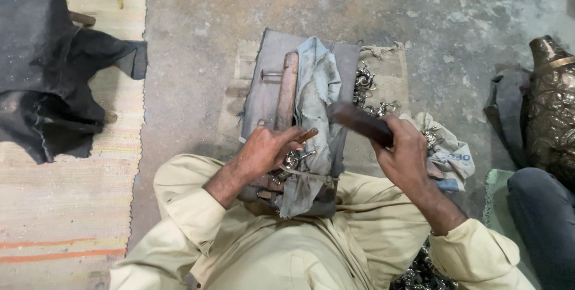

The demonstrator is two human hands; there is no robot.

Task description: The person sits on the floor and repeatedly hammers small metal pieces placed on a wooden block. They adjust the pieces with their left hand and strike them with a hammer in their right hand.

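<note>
My left hand (263, 149) grips a thin wooden-handled punch (306, 136), its tip set on a small shiny metal piece (291, 160) that rests on a wooden block (287, 89). A grey-blue cloth (316, 104) hangs over the block. My right hand (404, 155) is closed around a dark wooden mallet (359, 121), which is raised and blurred just right of the cloth.
Several small shiny metal pieces (364, 79) lie on a mat behind the block. Crumpled printed cloth (450, 155) holds more at right. An embossed brass vase (551, 107) and another person's dark-trousered knee (542, 221) are far right. A striped rug (66, 206) with black cloth (42, 68) lies left.
</note>
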